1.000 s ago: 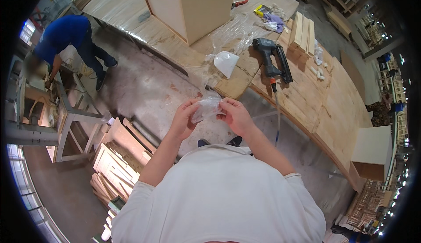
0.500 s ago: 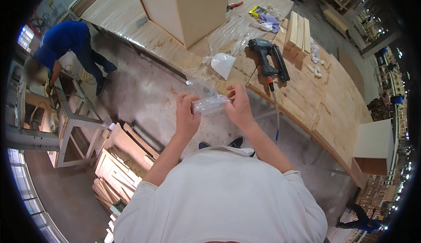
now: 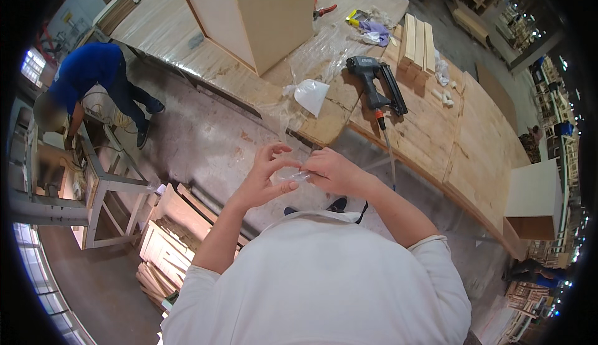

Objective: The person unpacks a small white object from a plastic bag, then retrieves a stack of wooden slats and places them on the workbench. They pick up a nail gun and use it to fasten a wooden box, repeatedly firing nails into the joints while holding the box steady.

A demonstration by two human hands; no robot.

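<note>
Head view: both hands are raised in front of the chest, over the concrete floor [image 3: 205,139], short of the tabletop [image 3: 436,139]. A small clear plastic bag [image 3: 293,174] sits between them. The right hand [image 3: 333,172] is pinched shut on one end of it; the left hand [image 3: 265,177] has thumb and forefinger on the other end, with the remaining fingers spread loose. Compared with a second ago the hands have come closer together and the bag looks bunched smaller, no longer stretched flat between them, so the working of the bag seems to be moving on from pulling to picking at its mouth or contents; what is inside is too small to tell. On the tabletop the black nail gun [image 3: 375,83] lies with its hose trailing off the edge, beside a white plastic bag [image 3: 310,94] and a stack of wood slats [image 3: 416,41]; a pale cabinet box [image 3: 252,12] stands further back. A person in blue [image 3: 93,77] bends over a frame at left.
</note>
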